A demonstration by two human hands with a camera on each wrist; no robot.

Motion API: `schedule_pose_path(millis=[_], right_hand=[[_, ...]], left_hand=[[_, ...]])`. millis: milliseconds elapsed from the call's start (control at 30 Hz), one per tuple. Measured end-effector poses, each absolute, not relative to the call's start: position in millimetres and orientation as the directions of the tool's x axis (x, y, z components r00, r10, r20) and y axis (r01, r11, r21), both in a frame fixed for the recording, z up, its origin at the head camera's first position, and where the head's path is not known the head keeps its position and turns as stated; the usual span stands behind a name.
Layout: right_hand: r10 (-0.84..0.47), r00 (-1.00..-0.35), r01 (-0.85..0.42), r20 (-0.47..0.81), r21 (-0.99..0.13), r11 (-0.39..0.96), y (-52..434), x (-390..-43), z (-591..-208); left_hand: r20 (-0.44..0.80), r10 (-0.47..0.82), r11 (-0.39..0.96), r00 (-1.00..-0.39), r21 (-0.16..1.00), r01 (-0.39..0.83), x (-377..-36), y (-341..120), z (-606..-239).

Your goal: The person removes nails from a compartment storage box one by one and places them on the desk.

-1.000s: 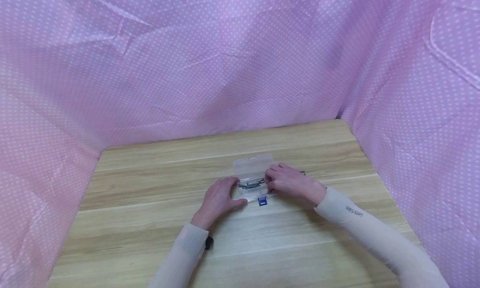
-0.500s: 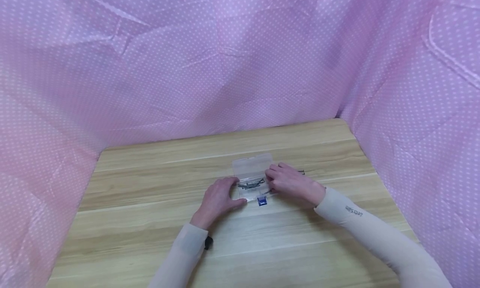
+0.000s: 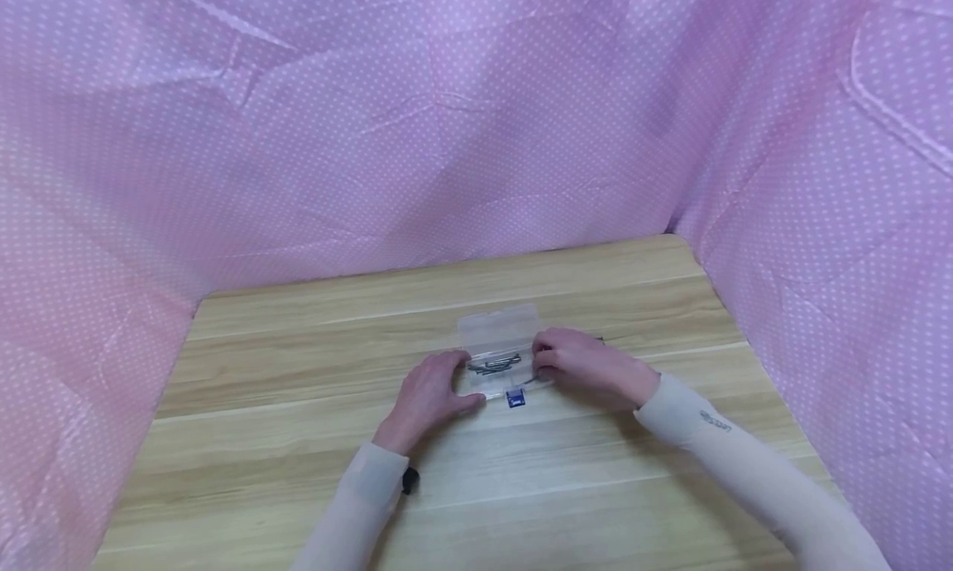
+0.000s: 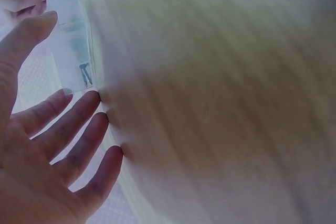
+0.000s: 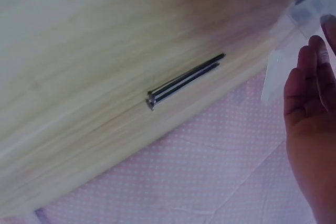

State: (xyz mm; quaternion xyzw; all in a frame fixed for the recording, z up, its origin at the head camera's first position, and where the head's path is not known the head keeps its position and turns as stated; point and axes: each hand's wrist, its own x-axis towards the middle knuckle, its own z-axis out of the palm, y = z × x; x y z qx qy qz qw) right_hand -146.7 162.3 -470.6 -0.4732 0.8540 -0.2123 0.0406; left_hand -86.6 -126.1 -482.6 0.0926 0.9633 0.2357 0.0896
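Booth [image 3: 804,157] with dotted pink cloth [image 3: 439,141] bordering table [image 3: 260,405]

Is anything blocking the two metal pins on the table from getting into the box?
In the head view, only the right hand is between the pins and the box. Nothing else visible blocks them; the lid is open.

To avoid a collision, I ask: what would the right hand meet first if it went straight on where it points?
The right hand would probably meet the dark fasteners in the clear box first, though its height is unclear.
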Motion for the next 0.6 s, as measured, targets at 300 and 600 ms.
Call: schedule_pose_path(millis=[300, 600], right_hand=[[-0.819, -0.536, -0.828, 0.207, -0.319, 0.461, 178.7, -141.4, -463.3], [-0.786, -0.613, -0.763, 0.081, -0.319, 0.562, 182.5, -135.1, -469.4]], left_hand=[[-0.136, 0.205, 0.870, -0.969, 0.480, 0.117, -82.8, -134.7, -481.2], [-0.173, 0.176, 0.872, -0.969, 0.485, 0.072, -79.1, -146.0, -479.3]])
